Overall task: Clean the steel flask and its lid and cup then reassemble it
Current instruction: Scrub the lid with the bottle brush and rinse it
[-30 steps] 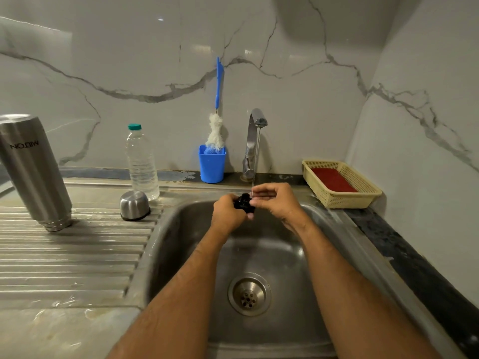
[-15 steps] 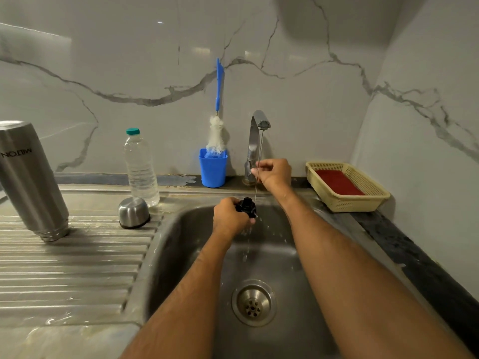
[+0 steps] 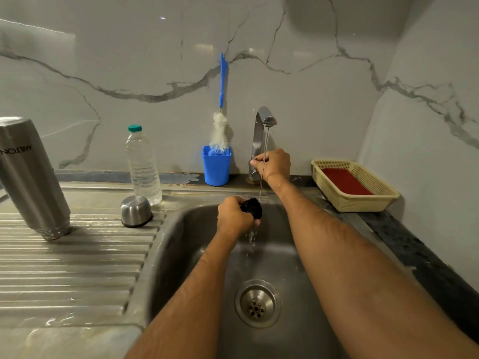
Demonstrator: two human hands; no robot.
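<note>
My left hand grips the black flask lid over the sink, under a thin stream of water from the tap. My right hand is curled round the tap's handle near its base. The steel flask stands upside down on the ribbed drainboard at the far left. Its steel cup sits inverted on the drainboard beside the sink's left rim.
A clear plastic water bottle stands behind the cup. A blue holder with a bottle brush stands left of the tap. A beige basket with a red pad sits on the dark counter at the right. Marble walls close off back and right.
My right hand left the lid and moved up to the tap handle, where it now grips. My left hand keeps the lid under the water.
</note>
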